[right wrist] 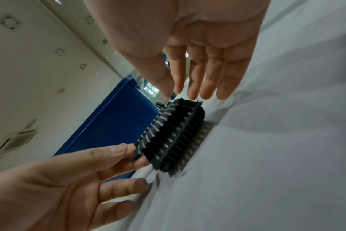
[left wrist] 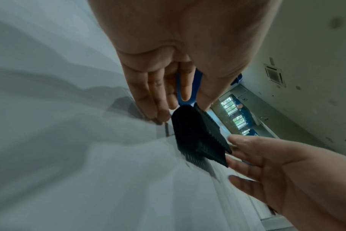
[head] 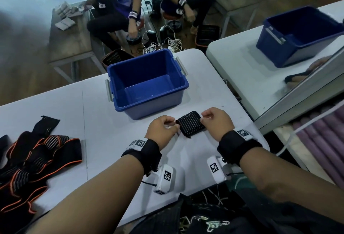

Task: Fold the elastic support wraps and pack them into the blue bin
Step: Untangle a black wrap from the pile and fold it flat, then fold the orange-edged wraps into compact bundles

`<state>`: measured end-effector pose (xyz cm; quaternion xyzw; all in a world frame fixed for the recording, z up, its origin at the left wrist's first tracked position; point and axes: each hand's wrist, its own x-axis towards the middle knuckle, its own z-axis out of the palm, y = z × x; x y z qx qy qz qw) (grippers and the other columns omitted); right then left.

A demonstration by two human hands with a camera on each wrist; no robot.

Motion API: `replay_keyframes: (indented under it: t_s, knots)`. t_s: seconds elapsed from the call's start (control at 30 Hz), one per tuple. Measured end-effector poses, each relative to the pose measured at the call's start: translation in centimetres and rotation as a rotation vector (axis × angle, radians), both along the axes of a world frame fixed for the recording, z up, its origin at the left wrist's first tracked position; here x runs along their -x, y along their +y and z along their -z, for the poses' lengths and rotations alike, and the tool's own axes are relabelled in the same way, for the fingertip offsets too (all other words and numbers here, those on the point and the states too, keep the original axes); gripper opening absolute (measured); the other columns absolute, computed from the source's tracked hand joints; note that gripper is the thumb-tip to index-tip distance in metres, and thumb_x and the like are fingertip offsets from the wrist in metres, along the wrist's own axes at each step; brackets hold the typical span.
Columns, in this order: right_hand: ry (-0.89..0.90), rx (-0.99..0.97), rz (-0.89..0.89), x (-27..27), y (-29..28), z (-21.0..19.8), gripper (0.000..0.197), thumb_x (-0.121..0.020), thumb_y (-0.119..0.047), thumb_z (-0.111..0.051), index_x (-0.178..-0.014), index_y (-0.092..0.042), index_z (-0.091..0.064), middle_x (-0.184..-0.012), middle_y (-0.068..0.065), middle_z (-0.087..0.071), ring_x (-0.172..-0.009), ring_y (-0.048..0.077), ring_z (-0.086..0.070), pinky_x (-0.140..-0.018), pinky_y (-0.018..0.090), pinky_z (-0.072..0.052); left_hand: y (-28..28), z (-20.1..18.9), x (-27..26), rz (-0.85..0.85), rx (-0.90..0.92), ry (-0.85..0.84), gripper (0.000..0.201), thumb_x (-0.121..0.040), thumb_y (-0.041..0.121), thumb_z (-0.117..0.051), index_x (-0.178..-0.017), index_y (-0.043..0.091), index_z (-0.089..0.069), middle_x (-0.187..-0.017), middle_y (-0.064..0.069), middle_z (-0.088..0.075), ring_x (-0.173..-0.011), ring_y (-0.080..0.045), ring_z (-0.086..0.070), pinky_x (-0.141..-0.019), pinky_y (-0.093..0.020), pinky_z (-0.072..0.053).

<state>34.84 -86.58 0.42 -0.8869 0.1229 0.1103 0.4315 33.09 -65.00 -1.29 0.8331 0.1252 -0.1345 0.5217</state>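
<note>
A small black ribbed elastic wrap (head: 190, 125), folded into a compact pad, lies on the white table (head: 111, 140) just in front of the blue bin (head: 149, 107). The bin's inside shows bare. My left hand (head: 175, 124) pinches the wrap's left end between thumb and forefinger. My right hand (head: 202, 118) pinches its right end. The right wrist view shows the folded wrap (right wrist: 174, 134) between my right hand (right wrist: 172, 93) and the left thumb, with the bin (right wrist: 113, 129) behind it. In the left wrist view, my left hand (left wrist: 195, 101) holds the wrap (left wrist: 198, 136).
A heap of black wraps with orange edging (head: 37, 159) lies at the table's left. A second blue bin (head: 297, 34) stands on the white surface to the right. Two seated people, cables and black baskets are on the floor beyond the table's far edge.
</note>
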Motion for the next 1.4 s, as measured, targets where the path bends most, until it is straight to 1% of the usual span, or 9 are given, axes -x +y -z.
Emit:
replay_keyframes:
  t_s: [0.13,0.33,0.5,0.8,0.87,1.0,1.13,1.23,1.4]
  knots:
    - [-0.111,0.029,-0.093,0.5,0.5,-2.6,0.005,-0.089,-0.023,-0.067,-0.094,-0.024,-0.066,-0.092,-0.007,-0.068,-0.083,0.011,-0.063,-0.08,0.027,-0.05,2.9,0.0,1.1,-0.051,-0.027,-0.02,0.021,-0.079,0.047,-0.072,-0.092,0.031,-0.069,-0.096,0.009,-0.072,-0.083,-0.02,-0.072,-0.085,-0.045,-0.06]
    - [-0.074,-0.15,-0.365,2.8,7.8,-5.0,0.004,-0.088,-0.022,-0.068,-0.092,-0.024,-0.067,-0.081,-0.009,-0.065,-0.066,0.006,-0.058,-0.069,0.024,-0.052,9.5,-0.7,5.5,-0.198,-0.097,-0.018,0.005,-0.089,0.027,-0.071,-0.09,0.022,-0.07,-0.088,0.001,-0.071,-0.07,-0.018,-0.072,-0.071,-0.03,-0.058]
    - [-0.032,-0.048,-0.729,4.0,16.1,-4.2,0.003,-0.09,-0.025,-0.068,-0.092,-0.026,-0.065,-0.083,-0.014,-0.062,-0.075,0.002,-0.057,-0.07,0.012,-0.042,17.0,-1.2,10.8,-0.398,-0.096,-0.017,0.004,-0.087,0.022,-0.07,-0.083,0.021,-0.07,-0.076,0.003,-0.068,-0.065,-0.016,-0.068,-0.074,-0.039,-0.06]
    - [-0.069,0.014,-0.986,7.0,30.0,-4.3,0.006,-0.09,-0.023,-0.066,-0.087,-0.027,-0.063,-0.083,-0.012,-0.062,-0.078,0.004,-0.056,-0.065,0.01,-0.037,29.0,-3.9,22.4,-0.621,-0.192,-0.048,0.009,-0.092,0.02,-0.067,-0.085,0.025,-0.07,-0.084,0.001,-0.07,-0.072,-0.014,-0.069,-0.065,-0.024,-0.053]
    - [-0.087,0.017,-0.984,7.2,32.2,-4.5,0.013,-0.088,-0.022,-0.067,-0.082,-0.032,-0.06,-0.085,-0.012,-0.064,-0.08,0.008,-0.058,-0.068,0.015,-0.041,30.7,-4.4,24.2,-0.674,-0.222,-0.063,0.009,-0.093,0.021,-0.067,-0.086,0.026,-0.069,-0.084,0.002,-0.071,-0.076,-0.013,-0.069,-0.068,-0.024,-0.054]
    - [-0.128,0.082,-0.979,7.3,37.1,-5.2,0.009,-0.088,-0.022,-0.067,-0.09,-0.028,-0.061,-0.096,-0.006,-0.066,-0.09,0.016,-0.06,-0.079,0.027,-0.046,33.8,-5.5,27.0,-0.772,-0.247,-0.094,0.008,-0.094,0.02,-0.067,-0.087,0.023,-0.069,-0.083,0.0,-0.07,-0.068,-0.013,-0.069,-0.059,-0.016,-0.048]
    - [-0.176,0.142,-1.026,7.5,40.5,-5.9,0.008,-0.089,-0.021,-0.065,-0.097,-0.02,-0.065,-0.091,-0.01,-0.06,-0.089,0.015,-0.056,-0.076,0.025,-0.039,35.3,-6.0,27.3,-0.737,-0.308,-0.129,0.01,-0.093,0.023,-0.067,-0.084,0.027,-0.069,-0.08,0.006,-0.07,-0.072,-0.01,-0.068,-0.069,-0.023,-0.052]
    - [-0.173,0.165,-1.002,7.7,41.9,-5.9,0.005,-0.09,-0.023,-0.065,-0.094,-0.023,-0.063,-0.092,-0.007,-0.061,-0.089,0.014,-0.056,-0.074,0.024,-0.038,35.3,-6.9,25.5,-0.653,-0.353,-0.183,0.007,-0.091,0.024,-0.067,-0.086,0.027,-0.069,-0.083,0.011,-0.069,-0.078,0.0,-0.063,-0.074,-0.016,-0.048]
    - [-0.167,0.198,-0.963,7.9,42.3,-5.9,0.007,-0.088,-0.022,-0.065,-0.089,-0.027,-0.06,-0.09,-0.007,-0.062,-0.088,0.015,-0.057,-0.073,0.025,-0.037,35.0,-6.6,21.3,-0.453,-0.407,-0.1,0.015,-0.09,0.034,-0.068,-0.101,0.026,-0.073,-0.103,0.008,-0.066,-0.096,-0.01,-0.062,-0.087,-0.024,-0.047]
